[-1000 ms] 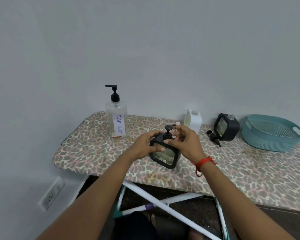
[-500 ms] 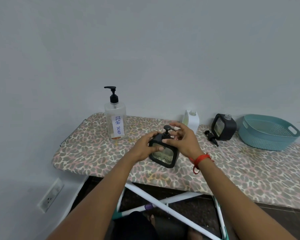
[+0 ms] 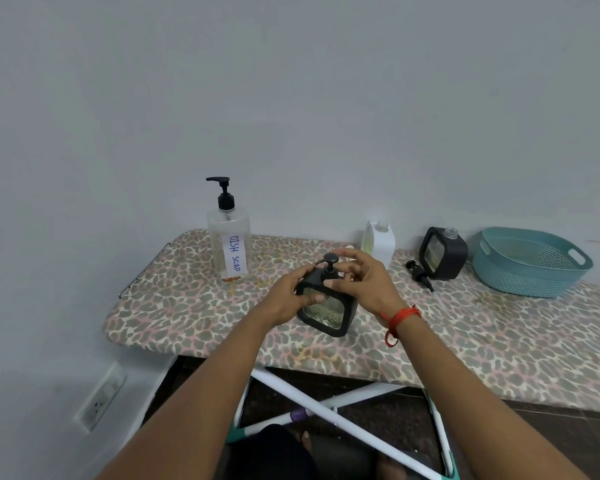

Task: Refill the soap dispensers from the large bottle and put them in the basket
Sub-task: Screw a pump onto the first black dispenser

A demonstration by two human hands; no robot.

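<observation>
A black square soap dispenser (image 3: 326, 311) stands on the leopard-print board (image 3: 194, 306). My left hand (image 3: 293, 292) grips its left side. My right hand (image 3: 361, 278) has its fingers around the black pump head (image 3: 330, 261) on its top. The large clear bottle (image 3: 228, 244) labelled "DISH SOAP" stands upright to the left. A white dispenser (image 3: 380, 242) with no pump stands behind my right hand. A second black dispenser (image 3: 442, 252) stands open-necked to the right, its loose pump (image 3: 419, 271) lying beside it. The teal basket (image 3: 530, 261) sits at the far right with nothing visible inside.
The board runs along a grey wall and ends at its left edge near the large bottle. Below the front edge are white crossed legs (image 3: 326, 407) and a dark floor. A wall socket (image 3: 99, 398) is at the lower left.
My right hand's fingers have shifted around the pump head while the left hand keeps the dispenser still. The view has drifted slightly.
</observation>
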